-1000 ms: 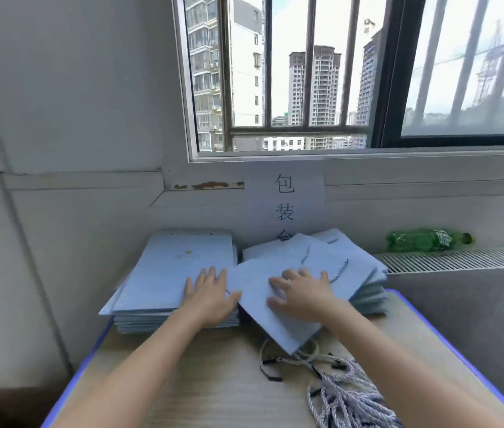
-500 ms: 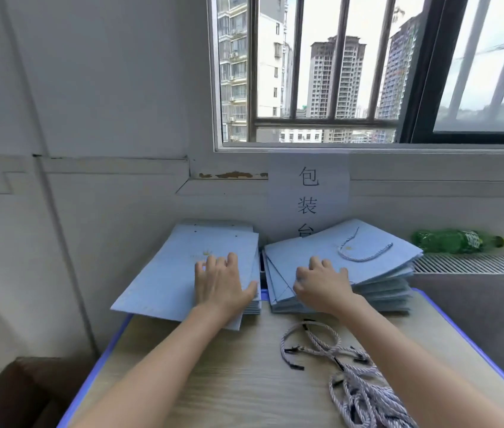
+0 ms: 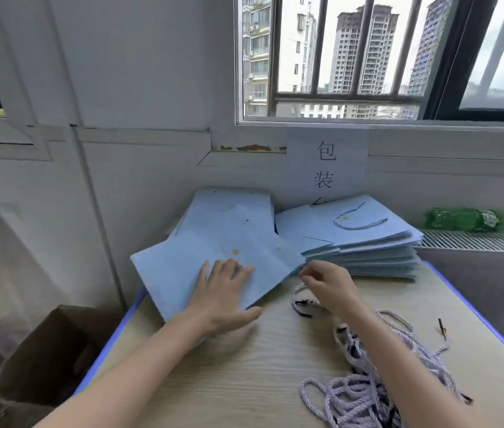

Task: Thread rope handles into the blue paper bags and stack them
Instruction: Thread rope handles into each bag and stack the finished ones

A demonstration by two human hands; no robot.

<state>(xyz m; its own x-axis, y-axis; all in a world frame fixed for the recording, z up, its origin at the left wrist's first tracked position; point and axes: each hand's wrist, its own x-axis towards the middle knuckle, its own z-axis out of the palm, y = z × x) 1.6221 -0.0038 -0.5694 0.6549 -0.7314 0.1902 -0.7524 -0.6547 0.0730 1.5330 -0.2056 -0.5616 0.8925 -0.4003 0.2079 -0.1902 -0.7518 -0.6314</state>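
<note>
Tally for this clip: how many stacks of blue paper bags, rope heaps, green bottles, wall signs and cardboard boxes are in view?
Stacks of flat blue paper bags: 2 (left stack, right stack)
Heap of lilac twisted rope handles: 1
Green plastic bottle: 1
White paper wall sign: 1
Brown cardboard box: 1
Total: 6

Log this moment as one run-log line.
left hand: flat on unthreaded blue bag | right hand: fingers curled at bag's edge, grip unclear | finished stack: behind | ropes: on table
</note>
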